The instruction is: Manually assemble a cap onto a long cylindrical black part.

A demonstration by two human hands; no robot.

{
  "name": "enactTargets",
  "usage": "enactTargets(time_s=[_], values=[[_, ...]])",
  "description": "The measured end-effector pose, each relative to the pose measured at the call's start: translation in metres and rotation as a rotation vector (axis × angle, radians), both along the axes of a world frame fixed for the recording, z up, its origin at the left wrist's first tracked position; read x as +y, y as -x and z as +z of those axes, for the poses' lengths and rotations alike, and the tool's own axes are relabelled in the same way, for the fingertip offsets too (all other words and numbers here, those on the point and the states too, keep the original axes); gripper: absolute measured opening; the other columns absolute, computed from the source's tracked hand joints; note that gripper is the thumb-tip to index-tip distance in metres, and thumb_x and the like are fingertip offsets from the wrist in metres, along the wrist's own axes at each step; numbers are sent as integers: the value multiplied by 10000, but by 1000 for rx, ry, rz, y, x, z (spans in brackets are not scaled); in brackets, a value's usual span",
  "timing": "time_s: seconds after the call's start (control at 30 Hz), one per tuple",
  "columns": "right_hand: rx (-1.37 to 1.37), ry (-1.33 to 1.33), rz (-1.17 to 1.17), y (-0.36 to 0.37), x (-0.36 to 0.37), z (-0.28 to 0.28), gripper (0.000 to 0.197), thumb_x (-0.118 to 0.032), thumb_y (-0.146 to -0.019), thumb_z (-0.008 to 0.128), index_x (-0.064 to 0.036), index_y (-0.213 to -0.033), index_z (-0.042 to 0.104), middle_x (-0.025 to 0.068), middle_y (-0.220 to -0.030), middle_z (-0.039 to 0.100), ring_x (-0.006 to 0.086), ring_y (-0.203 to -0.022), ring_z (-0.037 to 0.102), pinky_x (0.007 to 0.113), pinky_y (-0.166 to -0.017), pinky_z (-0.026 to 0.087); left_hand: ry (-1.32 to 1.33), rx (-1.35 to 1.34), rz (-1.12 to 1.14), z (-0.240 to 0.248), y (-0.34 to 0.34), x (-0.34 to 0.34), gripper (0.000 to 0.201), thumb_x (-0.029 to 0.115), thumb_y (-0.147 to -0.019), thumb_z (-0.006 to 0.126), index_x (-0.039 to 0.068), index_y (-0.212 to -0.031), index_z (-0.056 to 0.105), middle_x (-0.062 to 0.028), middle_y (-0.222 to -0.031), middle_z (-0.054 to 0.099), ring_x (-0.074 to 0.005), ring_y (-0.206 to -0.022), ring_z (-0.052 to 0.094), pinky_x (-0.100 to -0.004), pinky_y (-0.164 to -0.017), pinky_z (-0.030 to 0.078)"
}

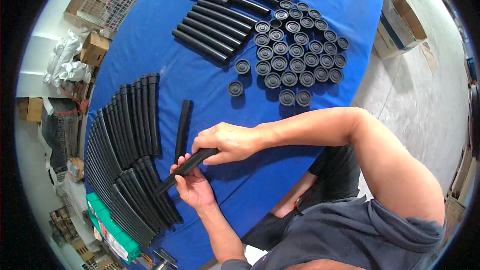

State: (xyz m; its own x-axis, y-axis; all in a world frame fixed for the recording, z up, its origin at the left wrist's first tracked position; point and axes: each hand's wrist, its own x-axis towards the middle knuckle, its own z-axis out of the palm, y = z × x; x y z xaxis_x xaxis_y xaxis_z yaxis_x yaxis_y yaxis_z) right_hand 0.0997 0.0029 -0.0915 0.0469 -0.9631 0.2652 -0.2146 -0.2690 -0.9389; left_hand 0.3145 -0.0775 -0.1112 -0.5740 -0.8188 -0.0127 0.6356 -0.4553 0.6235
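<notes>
Tube point(194, 163) over the worktop point(212, 109), left of the caps point(297, 65); capping looks in hand.
Left hand point(197, 191) has fingers wrapped round the tube, right hand point(231, 141) clamps its right end; next seems to call for straight, firm pressure.

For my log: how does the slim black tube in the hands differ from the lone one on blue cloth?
The held tube is in the left hand and right hand; the lone tube lies on blue cloth. The held tube slants diagonally; the lone tube runs near-vertically in view. Both are black.
</notes>
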Motion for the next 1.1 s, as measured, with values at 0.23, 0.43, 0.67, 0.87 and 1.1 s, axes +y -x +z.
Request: enactTargets(time_s=[0.23, 0.43, 0.67, 0.87, 1.1], values=[[-131, -167, 49, 3, -1, 0, 295, -237, -875, 703, -6, -1042, 628, 155, -850, 655, 293, -764, 660, 404, -655, 502, 30, -28, 12, 1, 0, 2, 225, 106, -969, 602, 35, -1181, 627, -186, -1253, 646, -339, -1250, 573, -457, -1106, 467], [-38, -4, -12, 7, -1, 8, 299, -238, -870, 706, -8, -1045, 630, 154, -840, 649, 305, -776, 656, 403, -672, 502, 21, -63, 16, -3, -5, -1, 238, 119, -975, 592, 30, -1193, 619, -198, -1273, 636, -343, -1250, 572, -459, -1111, 459], [63, 370, -168, -5, -3, -17, 276, -238, -879, 703, -27, -1046, 640, 123, -770, 646, 294, -725, 658, 400, -644, 513, 10, -34, 10, -5, -4, -1, 248, 133, -978, 596, 32, -1203, 618, -201, -1274, 636, -339, -1242, 581, -456, -1111, 459], [-89, -25, -47, 1, 0, -1, 304, -256, -860, 705, -5, -1019, 637, 171, -812, 664, 349, -762, 670, 436, -683, 517, 65, -105, 17, -1, -2, 1, 265, 164, -979, 609, 37, -1211, 614, -204, -1268, 638, -320, -1235, 589, -449, -1092, 478], [-21, -137, 48, 10, -1, 6, 348, -239, -855, 728, -12, -1083, 594, 164, -857, 636, 345, -760, 644, 437, -660, 495, 88, -124, 68, -2, -2, 1, 278, 183, -979, 610, 37, -1215, 618, -208, -1260, 639, -320, -1208, 606, -444, -1082, 485]])
